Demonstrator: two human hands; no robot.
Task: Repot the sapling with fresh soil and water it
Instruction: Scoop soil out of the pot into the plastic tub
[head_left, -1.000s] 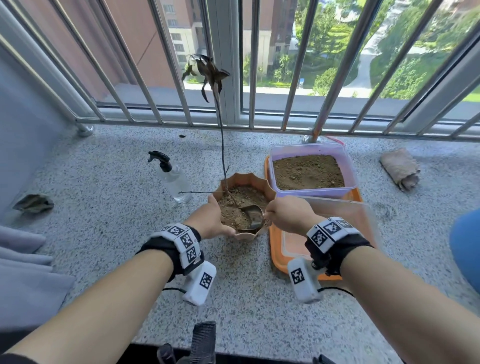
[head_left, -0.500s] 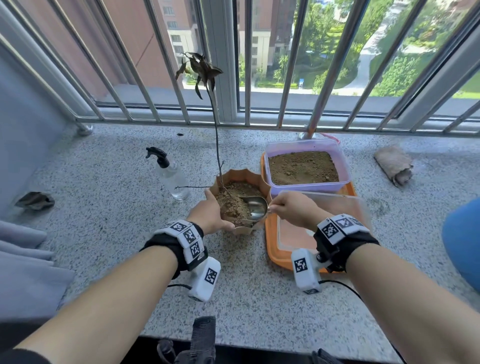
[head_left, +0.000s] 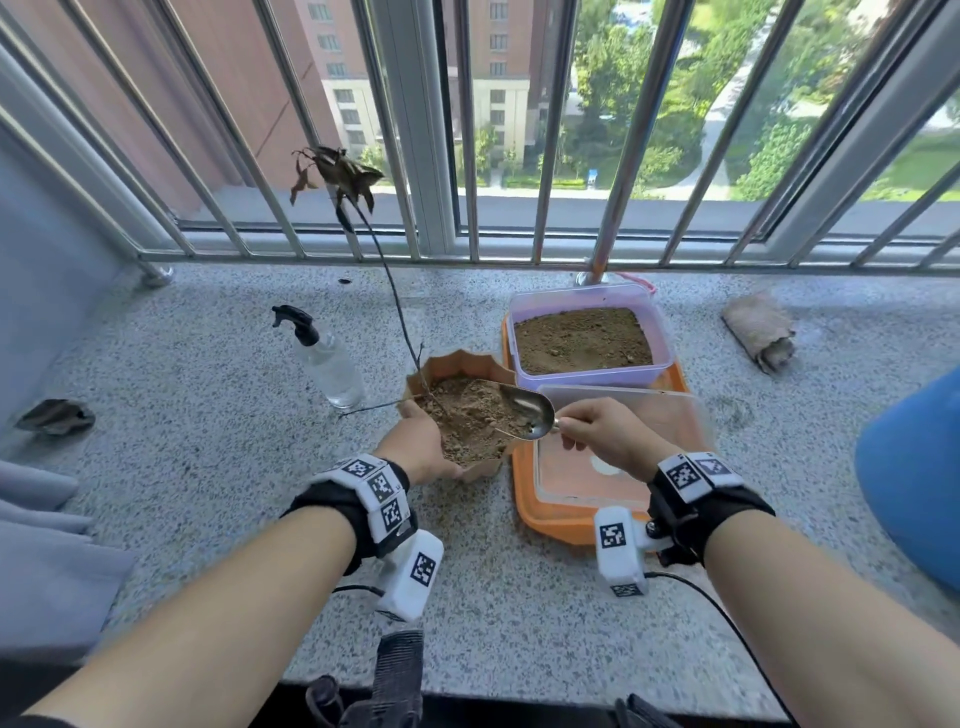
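Two hands are at work in my head view. My left hand (head_left: 418, 447) grips the near left rim of the brown scalloped pot (head_left: 470, 366), thumb over the edge and resting on the soil (head_left: 467, 415) inside it. My right hand (head_left: 605, 434) pinches the handle of a metal scoop (head_left: 522, 413), whose bowl hangs above the right side of the pot, tipped toward the soil, with only a few crumbs clinging to it.

The sapling (head_left: 387, 270) stands in the far left part of the pot, its thin stem leaning away to the left and ending in a clump of dry, curled brown leaves in front of the window bars. A bare side twig sticks out leftward just above the rim.

Left of the pot, near but apart, a clear spray bottle (head_left: 327, 364) with a black trigger head stands upright on the speckled stone ledge (head_left: 208, 364). Right of the pot lies an orange tray (head_left: 550, 519); its far end carries a translucent tub of earth (head_left: 584, 338), and a clear lid (head_left: 623, 441) rests nearer me, partly under my right hand. A rolled brown cloth (head_left: 761, 332) lies well off to the right.
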